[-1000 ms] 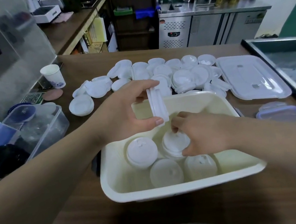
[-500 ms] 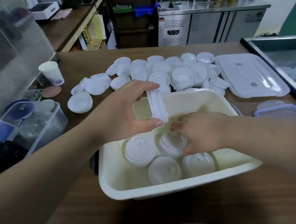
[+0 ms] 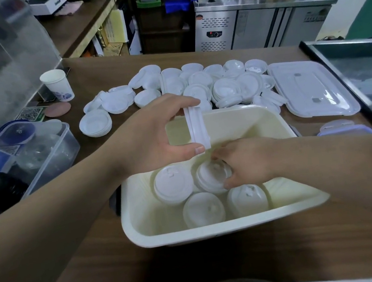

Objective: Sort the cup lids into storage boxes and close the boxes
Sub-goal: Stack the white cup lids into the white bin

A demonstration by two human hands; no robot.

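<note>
A cream storage box (image 3: 220, 231) stands on the brown counter in front of me, with several stacks of white cup lids inside. My left hand (image 3: 155, 135) holds a small stack of white lids (image 3: 197, 128) on edge between thumb and fingers, above the box's far left part. My right hand (image 3: 247, 164) reaches into the box, its fingers curled round a lid stack (image 3: 211, 177) in the middle. Many loose white lids (image 3: 196, 86) lie spread on the counter behind the box.
The flat clear box cover (image 3: 312, 90) lies at the right of the loose lids. A clear container (image 3: 44, 154) with dark lids stands at left, a paper cup (image 3: 58, 85) behind it. A purple-rimmed container (image 3: 345, 129) sits at right, beside a glass case (image 3: 362, 71).
My right hand has pressed the lid stack down and a little left inside the box. My left hand keeps its lids in much the same place.
</note>
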